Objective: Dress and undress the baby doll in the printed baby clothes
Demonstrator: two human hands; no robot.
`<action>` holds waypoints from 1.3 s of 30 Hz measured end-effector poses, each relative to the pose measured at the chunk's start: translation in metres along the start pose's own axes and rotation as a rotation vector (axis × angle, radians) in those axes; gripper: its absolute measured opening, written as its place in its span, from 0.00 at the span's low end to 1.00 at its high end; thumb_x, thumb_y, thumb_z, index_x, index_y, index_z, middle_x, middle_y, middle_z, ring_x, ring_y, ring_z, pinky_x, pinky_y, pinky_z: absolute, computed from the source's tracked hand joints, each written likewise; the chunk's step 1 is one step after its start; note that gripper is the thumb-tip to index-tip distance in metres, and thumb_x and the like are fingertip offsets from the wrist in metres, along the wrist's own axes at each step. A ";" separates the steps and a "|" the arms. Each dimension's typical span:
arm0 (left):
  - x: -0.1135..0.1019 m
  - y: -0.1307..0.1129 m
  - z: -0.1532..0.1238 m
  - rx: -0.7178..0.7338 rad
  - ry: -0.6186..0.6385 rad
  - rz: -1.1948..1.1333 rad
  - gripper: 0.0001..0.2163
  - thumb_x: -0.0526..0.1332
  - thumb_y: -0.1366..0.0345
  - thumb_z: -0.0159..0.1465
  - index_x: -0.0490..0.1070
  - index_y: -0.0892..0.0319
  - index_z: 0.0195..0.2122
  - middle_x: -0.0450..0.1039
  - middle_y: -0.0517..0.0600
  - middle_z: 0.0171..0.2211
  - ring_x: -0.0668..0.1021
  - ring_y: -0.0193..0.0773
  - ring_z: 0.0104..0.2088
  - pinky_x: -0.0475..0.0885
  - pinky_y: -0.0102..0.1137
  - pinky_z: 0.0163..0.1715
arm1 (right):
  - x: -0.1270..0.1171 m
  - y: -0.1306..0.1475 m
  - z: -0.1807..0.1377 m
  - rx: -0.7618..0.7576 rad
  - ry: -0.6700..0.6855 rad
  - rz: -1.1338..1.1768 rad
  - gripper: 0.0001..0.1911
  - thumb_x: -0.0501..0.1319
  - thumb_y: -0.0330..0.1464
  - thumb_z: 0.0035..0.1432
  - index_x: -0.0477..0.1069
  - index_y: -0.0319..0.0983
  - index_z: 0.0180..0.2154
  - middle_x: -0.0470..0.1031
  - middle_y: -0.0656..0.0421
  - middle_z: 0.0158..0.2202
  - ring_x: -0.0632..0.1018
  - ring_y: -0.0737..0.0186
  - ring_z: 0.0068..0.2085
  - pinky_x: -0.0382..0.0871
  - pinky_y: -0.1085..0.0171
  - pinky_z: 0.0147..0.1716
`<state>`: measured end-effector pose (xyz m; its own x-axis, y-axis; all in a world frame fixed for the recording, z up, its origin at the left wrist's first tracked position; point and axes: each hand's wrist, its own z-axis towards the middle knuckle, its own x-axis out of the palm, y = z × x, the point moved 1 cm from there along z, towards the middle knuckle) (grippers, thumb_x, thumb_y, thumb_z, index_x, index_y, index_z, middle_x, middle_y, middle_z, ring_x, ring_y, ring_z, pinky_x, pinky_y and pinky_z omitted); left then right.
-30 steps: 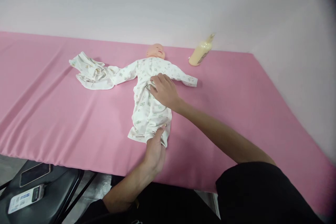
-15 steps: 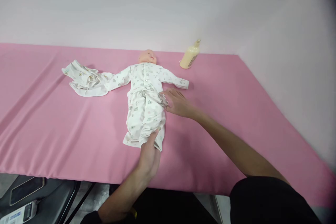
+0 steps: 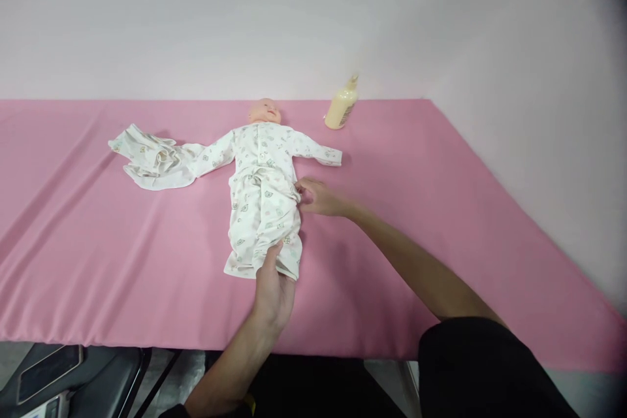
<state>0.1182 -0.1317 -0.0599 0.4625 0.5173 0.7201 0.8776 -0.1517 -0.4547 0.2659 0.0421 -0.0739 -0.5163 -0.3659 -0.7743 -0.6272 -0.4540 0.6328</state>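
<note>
"Location and state of the item?"

"A bald, pinkish baby doll in a white printed long-sleeved top (image 3: 259, 144) lies face up, sleeves spread, on a table with a smooth pink cloth cover (image 3: 127, 268). A white printed soft-cloth lower garment (image 3: 267, 209) covers it below the waist."

"Hands?"

"The bare left hand (image 3: 274, 290) grips the lower end of the garment, thumb on top. The bare right hand (image 3: 318, 198) appears to pinch bunched cloth at the side of the waist."

"Expected handling?"

"Judged light overall. The head looks smooth and firm, possibly slippery; the cloth looks thin, limp and quick to wrinkle. Lift with support under the torso and head. Take the garment by its waistband, using both sides; one-sided pulling would probably twist it. Little looks fragile, though the neck joint deserves care."

"Limits of inspection?"

"The left fingers pass beneath the hem, so whether they hold a leg or only cloth cannot be told. The right hand's lower fingers are largely hidden. Legs and feet are covered; the doll's hands are not visible inside the sleeves. At lower left, a flat pale device (image 3: 49, 405) on a black padded chair (image 3: 105, 375) is cut off by the edge."
</note>
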 end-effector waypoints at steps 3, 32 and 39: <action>0.000 0.001 0.001 0.006 -0.001 -0.004 0.19 0.66 0.70 0.64 0.74 0.56 0.56 0.74 0.51 0.60 0.75 0.43 0.61 0.69 0.36 0.65 | 0.003 0.003 -0.007 0.060 0.011 0.063 0.23 0.68 0.39 0.46 0.68 0.40 0.45 0.74 0.55 0.48 0.74 0.54 0.47 0.67 0.58 0.46; 0.005 -0.005 -0.003 -0.011 0.008 -0.046 0.24 0.62 0.74 0.65 0.69 0.53 0.62 0.74 0.51 0.60 0.73 0.42 0.63 0.70 0.35 0.63 | 0.045 0.017 -0.024 0.253 0.026 0.549 0.13 0.60 0.36 0.57 0.63 0.41 0.23 0.64 0.64 0.21 0.65 0.67 0.23 0.56 0.66 0.24; 0.004 -0.004 -0.004 -0.001 -0.013 -0.045 0.24 0.62 0.71 0.66 0.68 0.53 0.64 0.74 0.50 0.60 0.72 0.42 0.64 0.68 0.34 0.65 | 0.052 0.018 -0.018 0.240 -0.267 0.303 0.14 0.54 0.34 0.61 0.56 0.42 0.24 0.64 0.63 0.23 0.65 0.65 0.24 0.56 0.63 0.27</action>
<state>0.1167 -0.1328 -0.0528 0.4206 0.5345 0.7331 0.8978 -0.1291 -0.4210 0.2380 0.0005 -0.1023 -0.8094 -0.2168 -0.5458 -0.5256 -0.1471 0.8379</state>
